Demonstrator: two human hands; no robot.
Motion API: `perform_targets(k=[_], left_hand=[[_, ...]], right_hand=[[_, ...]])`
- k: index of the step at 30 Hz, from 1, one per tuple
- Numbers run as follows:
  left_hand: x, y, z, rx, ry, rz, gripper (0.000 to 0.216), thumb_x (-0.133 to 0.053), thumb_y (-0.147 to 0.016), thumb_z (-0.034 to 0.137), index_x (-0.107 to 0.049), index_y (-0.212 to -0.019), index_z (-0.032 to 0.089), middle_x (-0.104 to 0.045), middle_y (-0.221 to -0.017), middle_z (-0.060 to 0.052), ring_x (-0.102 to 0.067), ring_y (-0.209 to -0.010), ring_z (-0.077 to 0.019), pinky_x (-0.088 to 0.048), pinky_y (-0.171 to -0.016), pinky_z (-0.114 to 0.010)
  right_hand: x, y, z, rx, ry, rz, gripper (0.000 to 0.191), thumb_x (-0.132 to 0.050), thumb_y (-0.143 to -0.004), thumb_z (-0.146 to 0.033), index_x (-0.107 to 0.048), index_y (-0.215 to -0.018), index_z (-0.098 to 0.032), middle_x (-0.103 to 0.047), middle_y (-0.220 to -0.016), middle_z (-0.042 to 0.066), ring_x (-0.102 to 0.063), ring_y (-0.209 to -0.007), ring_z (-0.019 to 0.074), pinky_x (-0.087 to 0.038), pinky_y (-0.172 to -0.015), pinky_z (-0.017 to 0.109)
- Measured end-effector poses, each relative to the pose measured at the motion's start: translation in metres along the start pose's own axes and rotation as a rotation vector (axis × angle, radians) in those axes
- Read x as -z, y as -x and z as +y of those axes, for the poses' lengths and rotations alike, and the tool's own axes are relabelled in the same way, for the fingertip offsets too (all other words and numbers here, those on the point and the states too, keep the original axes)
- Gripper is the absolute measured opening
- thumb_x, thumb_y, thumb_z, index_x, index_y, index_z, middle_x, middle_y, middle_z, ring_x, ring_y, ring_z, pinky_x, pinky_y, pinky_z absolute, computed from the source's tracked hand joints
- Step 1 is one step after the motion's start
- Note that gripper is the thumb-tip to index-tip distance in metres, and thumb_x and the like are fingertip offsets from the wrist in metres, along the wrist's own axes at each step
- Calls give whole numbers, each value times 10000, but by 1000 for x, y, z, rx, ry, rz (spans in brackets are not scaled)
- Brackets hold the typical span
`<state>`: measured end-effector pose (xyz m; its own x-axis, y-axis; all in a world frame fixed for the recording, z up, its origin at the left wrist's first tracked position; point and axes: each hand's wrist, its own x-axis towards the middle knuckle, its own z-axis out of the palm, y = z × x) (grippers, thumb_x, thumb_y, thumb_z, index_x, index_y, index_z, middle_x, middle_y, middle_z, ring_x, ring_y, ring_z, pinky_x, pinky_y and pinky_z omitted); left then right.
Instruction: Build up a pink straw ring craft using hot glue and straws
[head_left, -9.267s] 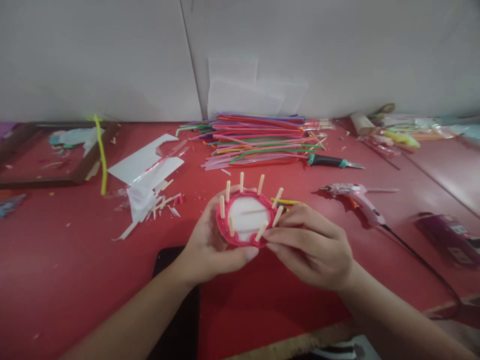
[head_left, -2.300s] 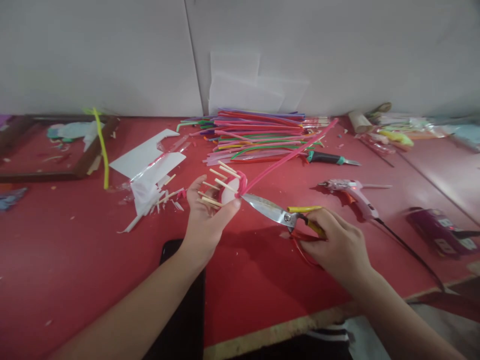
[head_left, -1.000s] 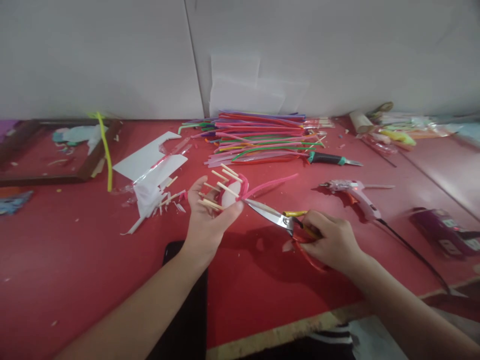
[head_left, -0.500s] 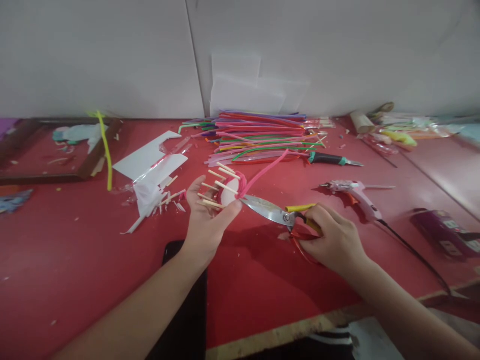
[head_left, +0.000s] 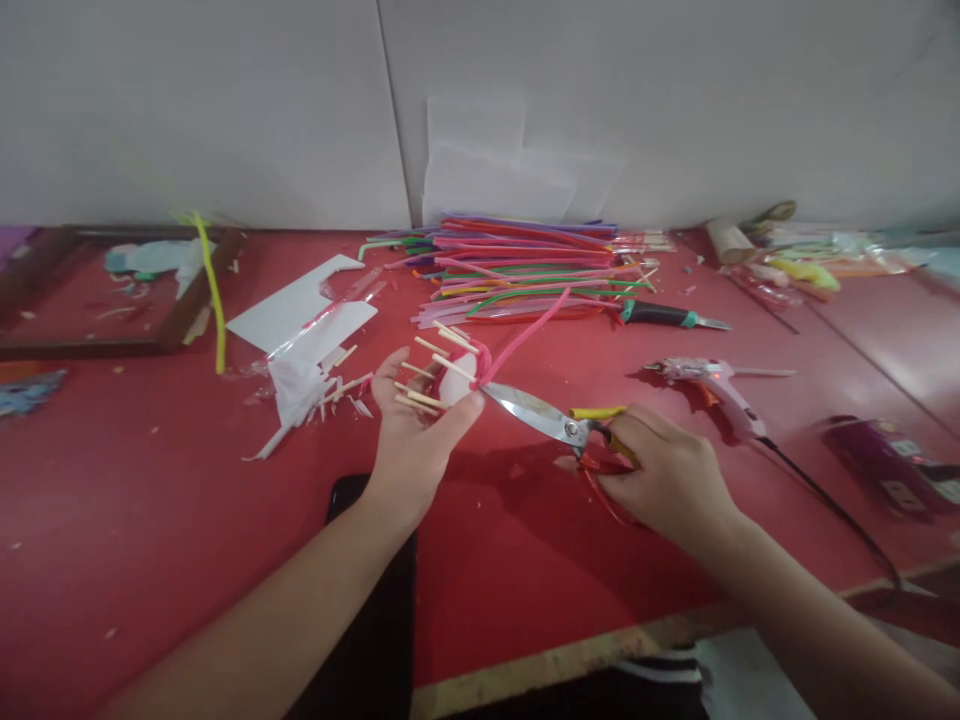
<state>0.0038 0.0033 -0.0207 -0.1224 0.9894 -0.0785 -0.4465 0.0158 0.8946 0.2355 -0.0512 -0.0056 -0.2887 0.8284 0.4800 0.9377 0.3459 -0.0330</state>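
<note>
The left hand held a small white disc up over the middle of the red table, fingers closed around its edge. Thin wooden sticks poked out of the disc, and a pink fuzzy wire was wrapped around them, with 1 long end sticking up toward the far edge. The right hand was closed on the handles of the scissors, and the blade tips sat right at the wire, touching the disc. The disc looked light and easy to crush, and the sticks looked like they could snap, so the rim was probably the safest place to hold it. The wire looked soft and bendy. A big pile of colored straws lay near the far edge. A knife and a pink glue gun lay toward the right side, well apart from the hands. White paper scraps lay to the left. A dark phone sat at the near edge under the left arm. Nothing stood between the scissors and the wire.
</note>
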Motion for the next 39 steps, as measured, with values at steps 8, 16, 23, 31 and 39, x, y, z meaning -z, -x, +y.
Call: perform_targets(k=[8, 16, 23, 31, 39], left_hand=[[1, -1, -2, 18, -6, 4, 687, -858, -680, 139, -436, -1182, 342, -634, -1093, 33, -691, -1013, -149, -528, -928, -314], [0, 0, 1, 43, -23, 5, 691, -858, -701, 151, -444, -1215, 355, -619, -1174, 16, -657, -1100, -169, -483, -1018, -347], [-3, -1, 7, 89, 18, 64, 759, -881, -652, 130, -452, -1227, 378, -643, -1168, 29, -694, -976, -141, -527, -972, -337], [-10, 0, 17, 88, 196, 48, 558, -814, -687, 109, -493, -1078, 343, -671, -876, 81, -701, -1035, -159, -445, -1093, -416], [-3, 3, 15, 154, 209, -158, 749, -922, -610, 215, -506, -1200, 412, -710, -1064, 52, -677, -1153, -204, -454, -1097, -446]], right_hand=[[-9, 4, 2, 55, 63, -2, 509, -471, -971, -524, -511, -580, -199, -537, -546, 3, -521, -445, 130, -275, -465, 270], [-15, 2, 12, 115, -95, -101, 475, -490, -987, -473, -532, -606, -192, -577, -559, 17, -514, -459, 122, -303, -495, 267], [-8, -9, 10, 61, -171, -33, 488, -524, -969, -526, -467, -596, -216, -513, -541, -15, -446, -463, 102, -303, -500, 254], [3, 10, 34, -104, -48, -261, 530, -601, -839, -680, -517, -606, -211, -553, -564, -9, -450, -462, 121, -255, -475, 266], [18, 11, 53, 5, -345, -581, 317, -628, -900, -314, -658, -1207, -242, -734, -1180, 68, -720, -1024, 213, -574, -866, 345]])
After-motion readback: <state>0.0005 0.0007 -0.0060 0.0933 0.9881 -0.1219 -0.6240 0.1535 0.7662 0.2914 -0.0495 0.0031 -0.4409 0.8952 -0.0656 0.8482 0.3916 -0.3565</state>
